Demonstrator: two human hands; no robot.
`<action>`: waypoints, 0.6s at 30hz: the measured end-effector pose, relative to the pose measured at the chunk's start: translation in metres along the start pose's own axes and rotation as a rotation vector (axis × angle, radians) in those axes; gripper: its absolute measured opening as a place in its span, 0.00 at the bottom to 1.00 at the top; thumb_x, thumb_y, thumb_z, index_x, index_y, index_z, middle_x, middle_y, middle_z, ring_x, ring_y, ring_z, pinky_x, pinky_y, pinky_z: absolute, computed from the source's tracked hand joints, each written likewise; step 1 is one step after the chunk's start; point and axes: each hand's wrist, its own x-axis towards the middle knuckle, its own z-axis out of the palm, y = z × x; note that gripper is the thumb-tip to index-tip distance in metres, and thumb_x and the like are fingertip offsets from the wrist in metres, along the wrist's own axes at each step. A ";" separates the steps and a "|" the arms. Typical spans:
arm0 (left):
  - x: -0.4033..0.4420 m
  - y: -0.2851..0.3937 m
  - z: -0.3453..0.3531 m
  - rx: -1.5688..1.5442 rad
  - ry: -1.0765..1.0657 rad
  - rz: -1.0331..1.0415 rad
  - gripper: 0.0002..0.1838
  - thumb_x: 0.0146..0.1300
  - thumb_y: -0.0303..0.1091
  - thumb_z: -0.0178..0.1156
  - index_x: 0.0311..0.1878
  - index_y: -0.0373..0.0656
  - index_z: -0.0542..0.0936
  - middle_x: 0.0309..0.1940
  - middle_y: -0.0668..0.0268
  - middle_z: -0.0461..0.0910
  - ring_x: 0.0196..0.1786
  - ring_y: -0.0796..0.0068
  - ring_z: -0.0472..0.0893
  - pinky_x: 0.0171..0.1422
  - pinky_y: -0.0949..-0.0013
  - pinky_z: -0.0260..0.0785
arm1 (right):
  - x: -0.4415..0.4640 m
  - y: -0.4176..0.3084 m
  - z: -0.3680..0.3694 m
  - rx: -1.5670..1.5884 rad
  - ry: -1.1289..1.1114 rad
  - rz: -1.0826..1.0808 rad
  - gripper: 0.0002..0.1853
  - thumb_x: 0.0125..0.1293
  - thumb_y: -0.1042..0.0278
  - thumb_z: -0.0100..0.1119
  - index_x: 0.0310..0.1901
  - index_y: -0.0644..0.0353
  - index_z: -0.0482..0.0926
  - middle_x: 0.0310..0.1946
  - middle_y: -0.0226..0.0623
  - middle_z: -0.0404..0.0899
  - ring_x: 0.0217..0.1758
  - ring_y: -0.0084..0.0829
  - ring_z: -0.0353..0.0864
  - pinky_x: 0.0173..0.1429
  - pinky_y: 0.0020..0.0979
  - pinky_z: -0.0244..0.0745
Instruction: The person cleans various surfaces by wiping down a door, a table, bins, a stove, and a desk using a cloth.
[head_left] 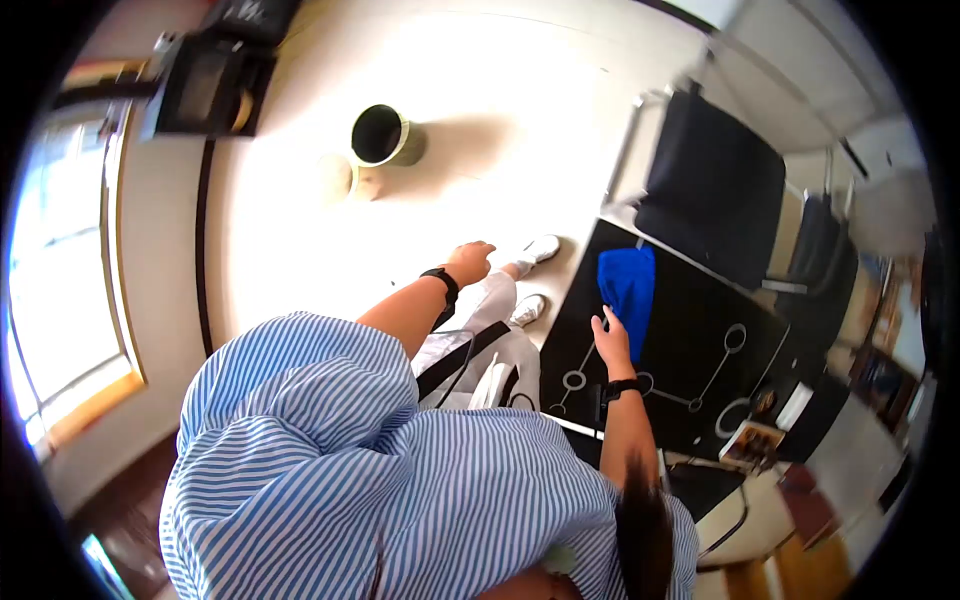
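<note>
"Head view: where is the blue cloth (627, 290) lying?"

"It is lying on the black surface (690, 330), beside the black chair (712, 190). The right hand (612, 342) is hovering at the cloth's edge, thumb and fingers apart. Whether they are touching the fabric, nobody can tell from this angle."

"And the left hand (468, 264)?"

"That one is hanging over the pale floor (300, 215), well apart from the cloth, its fingers loosely spread and holding nothing visible. The green bin (411, 143) is standing farther out on the floor."

"What could be going wrong?"

"Probably the grip. If the fingers are catching only a loose fold, the limp fabric could be slipping or bunching. A sideways push could be sliding it towards the surface's edge."

"Any other risk?"

"The chair's backrest is sitting close to the cloth's far end, so a careless sweep could be bumping it. Leaning could also be hiding the fabric behind the forearm."
</note>
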 end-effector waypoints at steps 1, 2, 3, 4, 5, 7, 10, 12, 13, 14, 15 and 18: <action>-0.022 -0.025 -0.011 -0.048 0.023 -0.062 0.24 0.61 0.31 0.51 0.63 0.44 0.75 0.60 0.51 0.76 0.64 0.52 0.73 0.69 0.56 0.65 | 0.015 -0.013 0.013 -0.002 -0.095 0.042 0.29 0.68 0.52 0.56 0.64 0.62 0.73 0.63 0.55 0.73 0.67 0.49 0.71 0.69 0.40 0.65; -0.043 -0.054 -0.019 -0.098 0.042 -0.122 0.24 0.61 0.31 0.51 0.63 0.44 0.75 0.60 0.51 0.76 0.64 0.52 0.73 0.69 0.56 0.65 | 0.028 -0.033 0.025 -0.025 -0.096 0.002 0.29 0.67 0.52 0.57 0.63 0.62 0.74 0.59 0.57 0.76 0.63 0.49 0.75 0.66 0.39 0.69; -0.054 -0.090 -0.013 -0.145 0.092 -0.172 0.24 0.60 0.33 0.53 0.62 0.45 0.76 0.58 0.50 0.77 0.62 0.51 0.74 0.68 0.56 0.66 | 0.041 -0.050 0.038 -0.052 -0.138 -0.035 0.28 0.66 0.51 0.58 0.62 0.63 0.75 0.57 0.57 0.77 0.61 0.49 0.77 0.63 0.39 0.71; -0.067 -0.121 -0.018 -0.238 0.149 -0.219 0.24 0.61 0.36 0.55 0.61 0.44 0.76 0.56 0.49 0.79 0.60 0.49 0.76 0.66 0.56 0.68 | 0.062 -0.063 0.059 -0.097 -0.170 -0.061 0.28 0.65 0.51 0.58 0.61 0.63 0.76 0.55 0.58 0.79 0.58 0.49 0.80 0.61 0.39 0.74; -0.085 -0.147 -0.021 -0.303 0.202 -0.271 0.24 0.61 0.37 0.55 0.61 0.43 0.76 0.55 0.49 0.79 0.59 0.48 0.77 0.66 0.56 0.68 | 0.076 -0.078 0.074 -0.125 -0.195 -0.134 0.28 0.64 0.52 0.60 0.60 0.65 0.76 0.51 0.58 0.81 0.54 0.48 0.83 0.57 0.39 0.76; -0.111 -0.210 -0.017 -0.445 0.352 -0.354 0.23 0.62 0.38 0.56 0.60 0.42 0.77 0.54 0.48 0.80 0.58 0.47 0.78 0.64 0.56 0.70 | 0.121 -0.098 0.111 -0.102 -0.256 -0.237 0.28 0.64 0.55 0.62 0.60 0.66 0.76 0.52 0.57 0.81 0.57 0.44 0.82 0.59 0.37 0.75; -0.169 -0.281 0.010 -0.660 0.551 -0.518 0.23 0.61 0.38 0.56 0.58 0.37 0.77 0.54 0.48 0.80 0.59 0.49 0.78 0.64 0.58 0.70 | 0.136 -0.162 0.149 -0.118 -0.349 -0.223 0.28 0.63 0.57 0.62 0.60 0.67 0.76 0.53 0.55 0.81 0.59 0.41 0.81 0.60 0.34 0.74; -0.185 -0.326 0.031 -0.750 0.553 -0.611 0.25 0.60 0.38 0.58 0.59 0.35 0.77 0.53 0.46 0.81 0.59 0.51 0.78 0.64 0.60 0.70 | 0.153 -0.208 0.178 -0.154 -0.379 -0.194 0.28 0.63 0.59 0.62 0.61 0.67 0.75 0.54 0.53 0.81 0.58 0.39 0.81 0.60 0.33 0.74; -0.200 -0.343 0.040 -0.883 0.556 -0.679 0.26 0.59 0.37 0.59 0.60 0.35 0.76 0.54 0.46 0.80 0.60 0.51 0.78 0.65 0.60 0.69 | 0.153 -0.232 0.192 -0.188 -0.386 -0.188 0.28 0.63 0.60 0.62 0.61 0.68 0.75 0.54 0.53 0.81 0.57 0.38 0.82 0.59 0.33 0.74; -0.215 -0.364 0.049 -1.017 0.558 -0.744 0.27 0.58 0.37 0.60 0.60 0.34 0.76 0.54 0.45 0.80 0.60 0.52 0.78 0.65 0.61 0.69 | 0.155 -0.257 0.210 -0.220 -0.393 -0.182 0.28 0.63 0.60 0.62 0.61 0.68 0.74 0.55 0.52 0.81 0.56 0.37 0.82 0.58 0.32 0.75; -0.223 -0.397 0.075 -1.138 0.571 -0.803 0.29 0.58 0.37 0.61 0.61 0.33 0.75 0.55 0.44 0.79 0.61 0.52 0.77 0.66 0.61 0.68 | 0.167 -0.274 0.230 -0.240 -0.400 -0.187 0.28 0.63 0.61 0.62 0.61 0.68 0.74 0.54 0.52 0.81 0.54 0.37 0.82 0.57 0.32 0.75; -0.246 -0.450 0.101 -1.390 0.597 -0.954 0.31 0.57 0.34 0.62 0.64 0.31 0.72 0.59 0.45 0.76 0.63 0.51 0.76 0.67 0.60 0.67 | 0.196 -0.291 0.276 -0.267 -0.402 -0.125 0.28 0.62 0.62 0.62 0.61 0.68 0.74 0.51 0.50 0.82 0.50 0.34 0.83 0.53 0.32 0.76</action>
